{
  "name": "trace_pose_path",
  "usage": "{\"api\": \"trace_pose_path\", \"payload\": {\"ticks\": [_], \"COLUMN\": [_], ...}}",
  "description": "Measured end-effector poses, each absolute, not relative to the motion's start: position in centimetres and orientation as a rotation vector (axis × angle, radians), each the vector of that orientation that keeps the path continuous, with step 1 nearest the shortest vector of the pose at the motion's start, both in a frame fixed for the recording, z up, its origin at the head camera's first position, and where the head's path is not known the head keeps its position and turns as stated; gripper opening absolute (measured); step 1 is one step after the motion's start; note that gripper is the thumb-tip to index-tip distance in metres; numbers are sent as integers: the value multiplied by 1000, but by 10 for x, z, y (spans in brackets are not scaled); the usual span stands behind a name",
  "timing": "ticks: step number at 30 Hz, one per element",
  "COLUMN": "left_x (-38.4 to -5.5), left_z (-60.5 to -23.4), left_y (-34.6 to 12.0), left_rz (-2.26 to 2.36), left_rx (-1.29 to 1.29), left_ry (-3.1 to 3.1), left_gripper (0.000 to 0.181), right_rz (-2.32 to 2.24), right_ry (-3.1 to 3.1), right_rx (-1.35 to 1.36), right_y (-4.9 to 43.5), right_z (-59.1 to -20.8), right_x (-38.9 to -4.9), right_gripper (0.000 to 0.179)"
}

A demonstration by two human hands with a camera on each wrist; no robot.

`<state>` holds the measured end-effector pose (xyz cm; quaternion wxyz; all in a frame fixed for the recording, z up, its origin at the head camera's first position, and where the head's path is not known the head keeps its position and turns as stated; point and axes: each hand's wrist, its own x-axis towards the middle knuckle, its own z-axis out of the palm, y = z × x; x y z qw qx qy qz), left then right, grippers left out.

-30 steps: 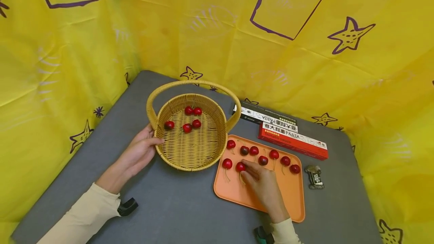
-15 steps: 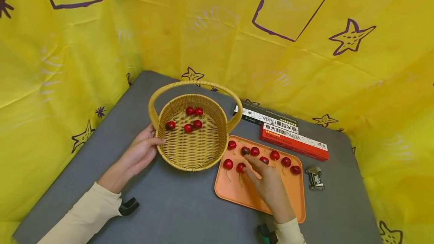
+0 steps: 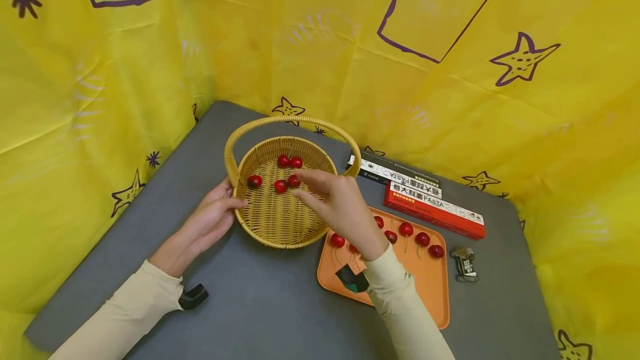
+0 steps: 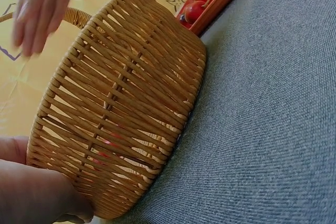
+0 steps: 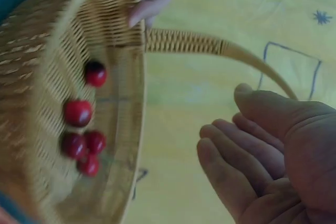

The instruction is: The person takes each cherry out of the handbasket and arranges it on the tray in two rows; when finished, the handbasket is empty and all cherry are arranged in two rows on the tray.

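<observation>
In the head view a round wicker basket with a tall handle stands on the grey table, several red cherries lying inside. My left hand grips its left side, the thumb over the rim and the fingers outside. Above the basket's right part hovers my right hand, its fingers extended and apart. Seen from the right wrist, that hand shows nothing between fingers and thumb. More cherries with stems lie on an orange tray; the right hand and forearm hide part of it.
Behind the tray lie a red and white pasta box and a black and white one. A small dark packet sits right of the tray. Yellow patterned cloth hangs around the table.
My right hand has let go of a cherry on the tray, then risen and moved left over the basket, fingers spread. The left hand stays on the basket's rim.
</observation>
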<state>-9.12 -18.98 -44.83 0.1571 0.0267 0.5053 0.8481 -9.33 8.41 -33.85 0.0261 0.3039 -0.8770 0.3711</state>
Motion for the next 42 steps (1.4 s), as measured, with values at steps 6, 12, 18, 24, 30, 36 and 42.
{"api": "trace_pose_path", "payload": {"ticks": [6, 12, 18, 24, 30, 36, 42], "left_x": [-92, -89, -89, -90, -89, -90, -90], "left_z": [-448, -448, -450, -451, -449, -448, -448], "left_y": [-189, -190, -189, -190, -191, -188, -189], "left_rz": [2417, 2431, 2431, 2443, 2438, 2425, 2427], "left_rx": [94, 68, 75, 67, 60, 58, 32], "left_ry": [1444, 1438, 1429, 1413, 1419, 1425, 1447], "left_gripper": [89, 88, 89, 90, 90, 89, 90], "right_rz": [1132, 1061, 1029, 1097, 956, 841, 847], "right_ry": [-2820, -2987, -3099, -3142, -3117, -3107, -3086], "right_rx": [1055, 1115, 1086, 1068, 1153, 1148, 1155], "right_y": [43, 16, 4, -8, -17, -19, -24], "right_z": [-337, -356, -377, -390, -401, -409, -414], "right_x": [-133, -165, -179, -186, -190, -190, -190], "right_gripper": [42, 46, 44, 43, 32, 27, 26]}}
